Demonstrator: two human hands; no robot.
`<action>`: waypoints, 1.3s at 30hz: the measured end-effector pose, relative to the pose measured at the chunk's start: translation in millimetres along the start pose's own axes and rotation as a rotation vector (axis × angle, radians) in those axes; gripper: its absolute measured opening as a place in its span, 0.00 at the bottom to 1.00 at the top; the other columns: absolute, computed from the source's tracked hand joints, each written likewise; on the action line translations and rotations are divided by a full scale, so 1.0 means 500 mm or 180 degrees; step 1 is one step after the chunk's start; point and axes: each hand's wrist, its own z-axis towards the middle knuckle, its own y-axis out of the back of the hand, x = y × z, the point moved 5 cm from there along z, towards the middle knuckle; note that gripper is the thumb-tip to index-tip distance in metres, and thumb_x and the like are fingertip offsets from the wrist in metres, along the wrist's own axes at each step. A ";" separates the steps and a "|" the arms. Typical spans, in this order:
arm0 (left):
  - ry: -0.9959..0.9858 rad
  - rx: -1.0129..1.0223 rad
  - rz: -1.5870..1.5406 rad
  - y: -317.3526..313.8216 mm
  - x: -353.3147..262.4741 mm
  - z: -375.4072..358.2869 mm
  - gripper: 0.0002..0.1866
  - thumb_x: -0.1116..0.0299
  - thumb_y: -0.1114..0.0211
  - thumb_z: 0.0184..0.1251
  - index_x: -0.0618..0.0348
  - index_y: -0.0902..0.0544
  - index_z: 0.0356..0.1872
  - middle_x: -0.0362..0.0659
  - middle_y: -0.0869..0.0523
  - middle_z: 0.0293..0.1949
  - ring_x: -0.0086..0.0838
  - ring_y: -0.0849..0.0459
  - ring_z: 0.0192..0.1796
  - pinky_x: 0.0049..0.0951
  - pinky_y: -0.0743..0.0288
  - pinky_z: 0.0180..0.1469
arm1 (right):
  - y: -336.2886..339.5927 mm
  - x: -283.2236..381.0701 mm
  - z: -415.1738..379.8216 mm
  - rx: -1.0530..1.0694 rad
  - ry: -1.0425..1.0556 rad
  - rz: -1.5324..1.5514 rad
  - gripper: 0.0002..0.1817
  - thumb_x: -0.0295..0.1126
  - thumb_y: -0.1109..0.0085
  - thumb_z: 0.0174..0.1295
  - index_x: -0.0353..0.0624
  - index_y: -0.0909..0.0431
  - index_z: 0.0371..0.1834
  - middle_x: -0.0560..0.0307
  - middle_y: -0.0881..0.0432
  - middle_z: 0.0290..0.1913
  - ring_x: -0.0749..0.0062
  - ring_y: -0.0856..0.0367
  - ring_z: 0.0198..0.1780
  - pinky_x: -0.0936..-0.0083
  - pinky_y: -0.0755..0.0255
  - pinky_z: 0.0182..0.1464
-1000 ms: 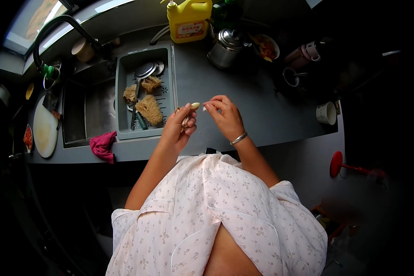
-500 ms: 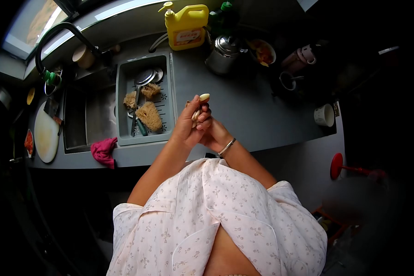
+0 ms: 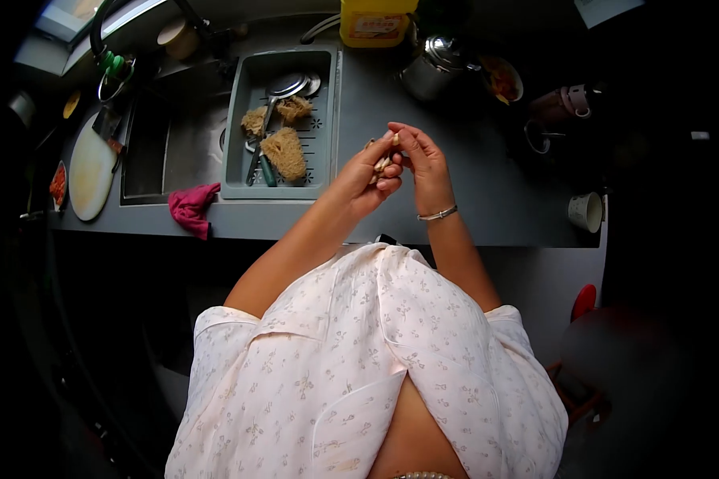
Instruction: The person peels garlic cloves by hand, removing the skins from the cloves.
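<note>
My left hand (image 3: 358, 185) is closed around several pale garlic cloves (image 3: 382, 166), which show between its curled fingers. Its thumb reaches up toward one small clove (image 3: 395, 139) at the fingertips. Beside it, my right hand (image 3: 429, 172), with a silver bangle on the wrist, pinches that same small clove between thumb and fingers. Both hands are nearly touching, held above the grey counter just right of the draining tray (image 3: 319, 191). How much skin is on the cloves is too small to tell.
The tray holds loofah pieces (image 3: 284, 153) and a ladle (image 3: 287, 85). Left of it are the sink (image 3: 172, 136), a pink cloth (image 3: 192, 209) and a white cutting board (image 3: 92, 176). A yellow jug (image 3: 375, 24), a metal pot (image 3: 431, 70) and a white cup (image 3: 585, 211) stand on the counter.
The right hand has come up from beneath the left and now pinches a clove at the left fingertips. The view has tilted downward, and both hands sit higher and further right in it.
</note>
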 end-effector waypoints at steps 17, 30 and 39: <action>-0.0209 -0.0007 0.0124 0.028 -0.021 -0.050 0.25 0.51 0.54 0.75 0.65 0.24 0.53 0.42 0.19 0.32 0.22 0.25 0.26 0.17 0.35 0.19 | 0.007 -0.006 -0.036 -0.0058 -0.0066 0.0132 0.12 0.31 0.55 0.66 0.37 0.24 0.44 0.64 0.25 0.27 0.83 0.29 0.24 0.85 0.34 0.24; -0.0516 -0.0068 0.0727 0.008 -0.010 -0.059 0.24 0.47 0.54 0.74 0.59 0.22 0.45 0.38 0.21 0.28 0.20 0.23 0.27 0.18 0.36 0.21 | -0.069 0.082 -0.084 0.0290 0.1135 -0.2890 0.08 0.33 0.34 0.57 0.41 0.16 0.37 0.59 0.19 0.31 0.79 0.23 0.28 0.83 0.30 0.30; -0.0495 -0.0271 0.0688 0.026 -0.009 -0.062 0.10 0.64 0.44 0.68 0.60 0.23 0.42 0.40 0.20 0.31 0.23 0.22 0.28 0.18 0.32 0.22 | -0.012 0.023 -0.057 -0.0126 0.0279 -0.1093 0.10 0.35 0.42 0.66 0.38 0.19 0.35 0.58 0.17 0.29 0.79 0.23 0.22 0.83 0.32 0.24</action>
